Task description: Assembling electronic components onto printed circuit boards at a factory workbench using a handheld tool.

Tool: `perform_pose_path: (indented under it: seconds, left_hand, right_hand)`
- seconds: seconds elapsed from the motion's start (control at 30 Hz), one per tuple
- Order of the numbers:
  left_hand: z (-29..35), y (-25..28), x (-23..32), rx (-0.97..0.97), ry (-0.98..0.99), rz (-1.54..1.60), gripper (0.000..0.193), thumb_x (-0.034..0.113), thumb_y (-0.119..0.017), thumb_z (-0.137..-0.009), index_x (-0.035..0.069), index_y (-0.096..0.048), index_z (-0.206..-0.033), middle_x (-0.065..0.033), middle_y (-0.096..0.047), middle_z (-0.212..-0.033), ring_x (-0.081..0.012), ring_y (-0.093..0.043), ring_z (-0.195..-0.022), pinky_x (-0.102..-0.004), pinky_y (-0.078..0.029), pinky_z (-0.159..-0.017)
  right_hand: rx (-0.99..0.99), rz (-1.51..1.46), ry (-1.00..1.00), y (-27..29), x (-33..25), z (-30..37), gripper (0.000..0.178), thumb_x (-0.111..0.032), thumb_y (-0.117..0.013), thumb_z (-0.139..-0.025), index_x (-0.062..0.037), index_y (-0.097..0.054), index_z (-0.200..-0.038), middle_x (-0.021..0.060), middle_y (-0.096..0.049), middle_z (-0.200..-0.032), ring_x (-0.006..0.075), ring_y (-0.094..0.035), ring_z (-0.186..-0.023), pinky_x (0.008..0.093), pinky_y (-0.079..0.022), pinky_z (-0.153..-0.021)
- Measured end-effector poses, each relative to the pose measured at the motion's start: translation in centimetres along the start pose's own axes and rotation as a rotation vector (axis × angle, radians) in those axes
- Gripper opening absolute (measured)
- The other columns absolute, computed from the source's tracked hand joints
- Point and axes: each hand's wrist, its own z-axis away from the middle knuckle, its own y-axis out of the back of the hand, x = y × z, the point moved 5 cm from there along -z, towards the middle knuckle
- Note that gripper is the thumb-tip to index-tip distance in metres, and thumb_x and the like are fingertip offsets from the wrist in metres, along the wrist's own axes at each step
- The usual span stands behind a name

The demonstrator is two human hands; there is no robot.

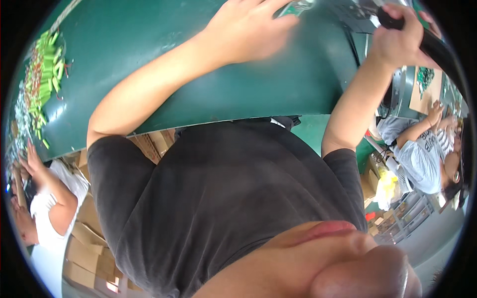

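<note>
My left hand [251,29] is stretched over the green tabletop [278,89], its edge smeared by motion. Between its thumb and forefinger sits a small green and clear piece [297,7], which looks like a circuit board. The upper picture edge cuts off part of that hand. At the upper right, my right hand [400,39] has its fingers wrapped round a thick black lever handle [433,49], whose rounded end shows past the thumb. Close to it stands a grey metal device [350,17], mostly out of the picture.
On the table's left lies a heap of bright green parts [44,74], with a person in white [54,203] beside it. To the right, a person in a light blue shirt [420,156] sits near a board with green parts [426,82]. Cardboard boxes [84,253] stand below the table edge.
</note>
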Motion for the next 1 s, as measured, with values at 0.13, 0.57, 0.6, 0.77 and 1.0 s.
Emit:
perform_pose_path:
  seconds: [0.13,0.57,0.6,0.77,1.0]
  left_hand:
    - [1.2,-0.6,-0.6,-0.073,0.064,0.114,0.028,0.014,-0.073,-0.078,0.001,-0.071,-0.103,-0.022,-0.049,-0.144,-0.0401,-0.045,-0.132,-0.0492,-0.041,-0.108]
    - [1.2,-0.9,-1.3,-0.042,0.042,0.196,0.022,0.018,-0.081,-0.074,0.002,-0.073,-0.087,-0.0238,-0.048,-0.144,-0.0428,-0.043,-0.134,-0.052,-0.041,-0.109]
    - [1.3,-1.1,-1.1,-0.002,-0.001,0.211,0.021,0.017,-0.081,-0.075,0.002,-0.073,-0.088,-0.0238,-0.049,-0.143,-0.0427,-0.044,-0.132,-0.0515,-0.042,-0.108]
    - [1.6,-1.7,-1.3,-0.038,-0.027,0.271,0.022,0.015,-0.079,-0.076,0.001,-0.072,-0.092,-0.0273,-0.05,-0.141,-0.0452,-0.046,-0.133,-0.0497,-0.042,-0.11]
    - [1.7,-1.8,-1.0,-0.063,-0.032,0.208,0.022,0.015,-0.079,-0.078,0.0,-0.069,-0.091,-0.0315,-0.05,-0.14,-0.0475,-0.051,-0.13,-0.0491,-0.044,-0.111]
  right_hand:
    - [-0.061,-0.278,-0.336,0.5,1.1,0.4,0.023,0.015,-0.056,-0.072,0.0032,-0.052,-0.091,0.0165,-0.051,-0.059,0.0293,-0.058,-0.056,0.0419,-0.055,-0.054]
    - [-0.377,-0.295,-0.076,-8.8,-1.4,6.0,0.032,0.011,-0.049,-0.085,0.0028,-0.048,-0.116,0.0116,-0.051,-0.1,0.0141,-0.05,-0.052,0.0287,-0.048,-0.05]
    - [-0.394,-0.327,-0.021,-8.9,-1.5,6.1,0.037,0.012,-0.049,-0.085,0.0033,-0.048,-0.121,0.0119,-0.051,-0.1,0.0142,-0.05,-0.052,0.0289,-0.049,-0.05]
    - [-0.448,-0.37,-0.012,-8.9,-0.6,6.5,0.084,0.015,-0.048,-0.086,-0.0081,-0.018,-0.16,0.0124,-0.052,-0.099,0.0138,-0.052,-0.053,0.0295,-0.049,-0.048]
    - [-0.453,-0.361,-0.052,-8.8,-0.8,6.3,0.081,0.016,-0.047,-0.085,-0.0073,-0.021,-0.159,0.0118,-0.052,-0.098,0.0138,-0.052,-0.054,0.029,-0.048,-0.048]
